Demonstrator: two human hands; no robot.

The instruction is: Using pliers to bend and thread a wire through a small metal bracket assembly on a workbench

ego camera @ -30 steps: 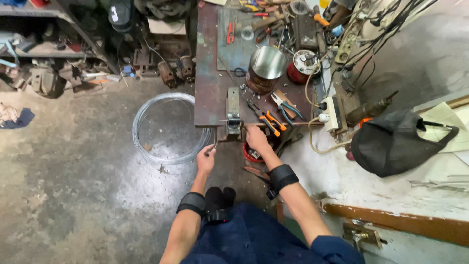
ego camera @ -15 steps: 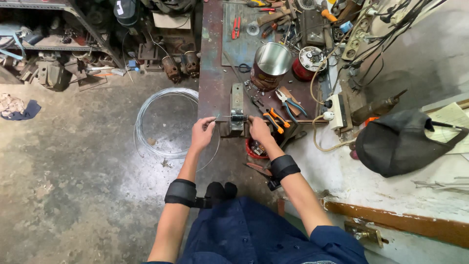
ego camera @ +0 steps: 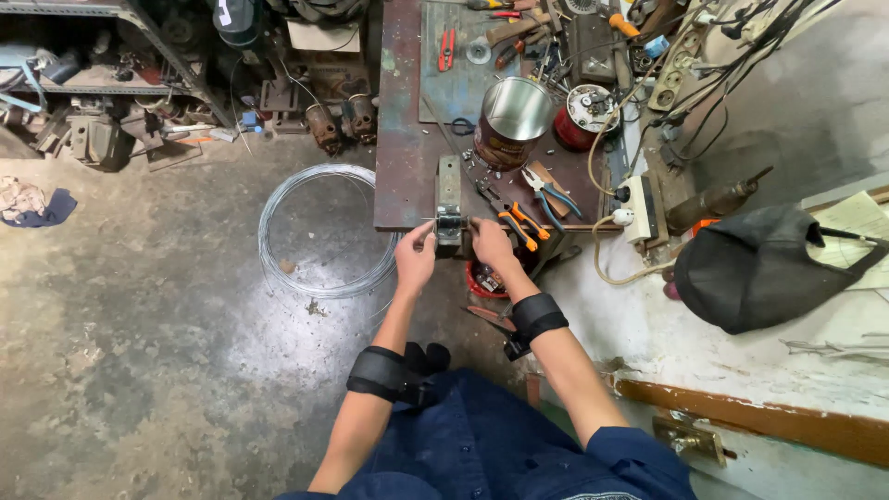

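Both your hands are up at the near edge of the bench [ego camera: 407, 176], one on each side of the small clamp [ego camera: 449, 222] at the end of the upright metal bar [ego camera: 449, 185]. Your left hand [ego camera: 414, 261] is closed in a pinch on thin wire [ego camera: 428, 220] just left of the clamp; your right hand [ego camera: 489, 243] is curled close against the clamp's right side, fingers narrow, though whether it grips wire or the clamp itself is too small to tell.

The wire looks to run from the clamp down toward the coil [ego camera: 324, 231] on the floor to your left, loops loose and near your left forearm.

To do this step well, I'd judge you want the wire seated squarely in the clamp before you pull or bend, with both pinches kept close to the metal so the short length between them stays straight. Keep your wrists level with the bench edge. Mind the coil: loose loops may spring or snag as wire feeds.

Orange-handled pliers [ego camera: 511, 218] and blue-handled pliers [ego camera: 548, 193] lie just right of your right hand, with a tin can [ego camera: 509, 120] behind them.
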